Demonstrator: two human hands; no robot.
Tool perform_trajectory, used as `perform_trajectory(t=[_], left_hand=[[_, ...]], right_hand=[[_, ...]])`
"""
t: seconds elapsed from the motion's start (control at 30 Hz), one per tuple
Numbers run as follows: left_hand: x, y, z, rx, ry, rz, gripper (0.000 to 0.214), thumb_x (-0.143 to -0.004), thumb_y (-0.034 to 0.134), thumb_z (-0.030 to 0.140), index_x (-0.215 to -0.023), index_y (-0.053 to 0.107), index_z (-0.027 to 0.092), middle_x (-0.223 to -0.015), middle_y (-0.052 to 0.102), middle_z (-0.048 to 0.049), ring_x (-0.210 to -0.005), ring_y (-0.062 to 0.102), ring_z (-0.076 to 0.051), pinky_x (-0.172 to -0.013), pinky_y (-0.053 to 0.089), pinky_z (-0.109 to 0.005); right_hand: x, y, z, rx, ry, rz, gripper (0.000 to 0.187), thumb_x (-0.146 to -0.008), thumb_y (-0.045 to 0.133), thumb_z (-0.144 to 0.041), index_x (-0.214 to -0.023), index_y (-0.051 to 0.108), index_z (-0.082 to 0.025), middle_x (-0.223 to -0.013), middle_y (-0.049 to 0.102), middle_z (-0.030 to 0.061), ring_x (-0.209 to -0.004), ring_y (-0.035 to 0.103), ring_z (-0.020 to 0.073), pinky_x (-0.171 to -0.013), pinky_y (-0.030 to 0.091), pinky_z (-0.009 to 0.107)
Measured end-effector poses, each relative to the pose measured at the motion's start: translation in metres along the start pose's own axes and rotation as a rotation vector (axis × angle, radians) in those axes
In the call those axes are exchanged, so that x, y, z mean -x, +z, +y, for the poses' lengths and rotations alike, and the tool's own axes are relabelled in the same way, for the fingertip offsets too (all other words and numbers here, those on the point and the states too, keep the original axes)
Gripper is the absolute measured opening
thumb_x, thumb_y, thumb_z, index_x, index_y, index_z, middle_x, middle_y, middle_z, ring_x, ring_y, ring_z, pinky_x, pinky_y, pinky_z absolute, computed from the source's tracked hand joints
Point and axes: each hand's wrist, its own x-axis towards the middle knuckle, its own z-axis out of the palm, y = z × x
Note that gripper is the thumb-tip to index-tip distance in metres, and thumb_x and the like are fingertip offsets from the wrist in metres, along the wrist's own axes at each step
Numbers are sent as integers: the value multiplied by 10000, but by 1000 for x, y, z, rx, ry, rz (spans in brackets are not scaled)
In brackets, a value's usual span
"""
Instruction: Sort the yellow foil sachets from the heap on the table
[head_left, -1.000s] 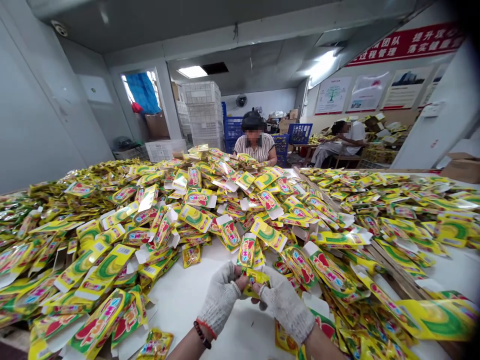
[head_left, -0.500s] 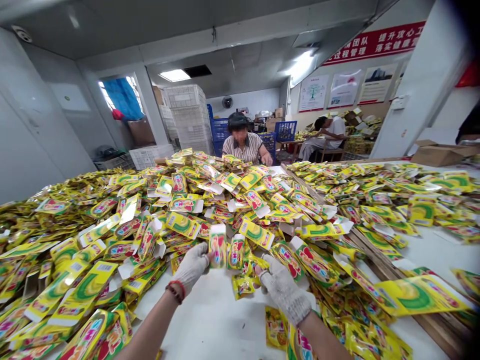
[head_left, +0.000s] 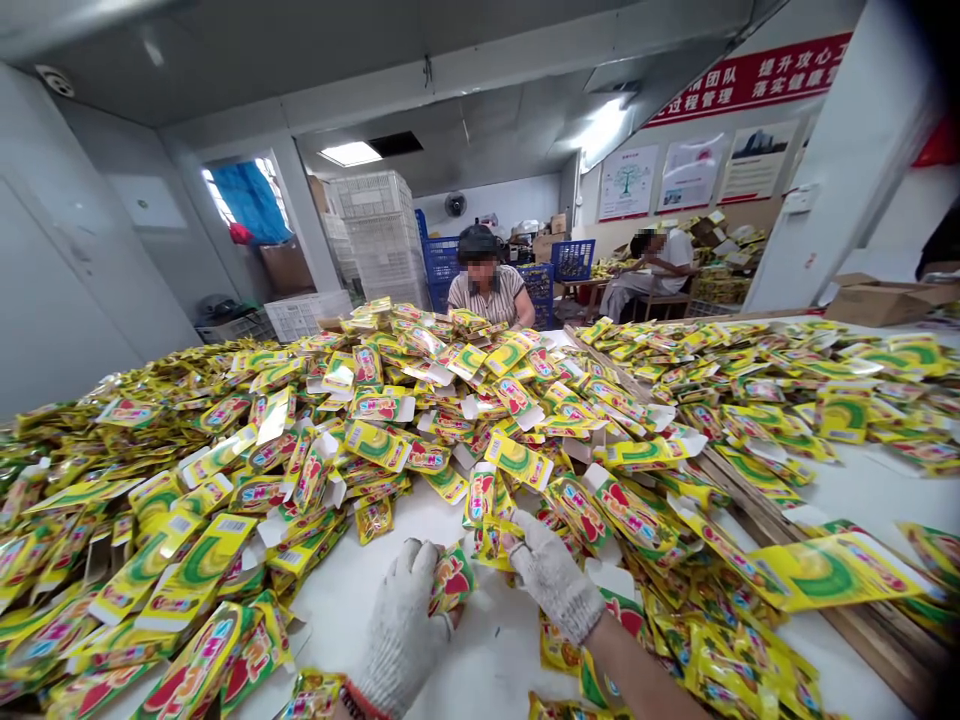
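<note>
My left hand [head_left: 405,625], in a white knit glove, is closed round a small printed candy box [head_left: 453,580] above the white tabletop. The box's far end points away from me, and part of it is hidden by my fingers. To the right, my gloved right hand [head_left: 553,575] pinches a small yellow candy packet [head_left: 493,543] between thumb and fingers. Just beyond that packet stands another candy box [head_left: 478,494], at the near edge of the heap. A loose yellow packet [head_left: 373,520] lies on the table beyond my left hand.
A large heap of yellow candy boxes [head_left: 375,445] spreads across the table [head_left: 330,590]. Loose packets [head_left: 720,660] lie at the right front. A wooden strip [head_left: 757,515] divides the right side. A person [head_left: 491,285] sits opposite; another person [head_left: 660,262] sits farther back.
My left hand has come nearer to me with its box, which has tipped from upright to lying over. My right hand has barely moved and keeps the packet.
</note>
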Motion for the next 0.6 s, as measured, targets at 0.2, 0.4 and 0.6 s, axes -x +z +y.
perform_trajectory(t=[0.2,0.4,0.6], left_hand=[[6,25,-7,131,284,159,535,-681,623,135,-1206,533,191,-1126,578,-115,-1037,585,-275,-911,507,-409],[6,31,1,148,177,142,534,-653,566,88,-1174,553,206,-1096,583,-97,-1022,597,-263,-916,526,-418],[9,26,-7,174,186,194,540,-630,574,107,-1163,593,193,-1073,604,-92,-1021,616,-255,-902,551,-382]], right_hand=[[4,-4,-4,134,20,-144,111,-717,607,-255,-750,707,-220,-775,699,71,-767,628,247,-745,481,338],[4,6,2,89,115,-100,119,-679,619,-222,-796,641,-227,-644,608,6,-630,562,183,-580,439,269],[10,6,0,-91,256,-232,108,-734,593,-281,-712,672,-211,-519,532,-3,-433,514,151,-445,388,264]])
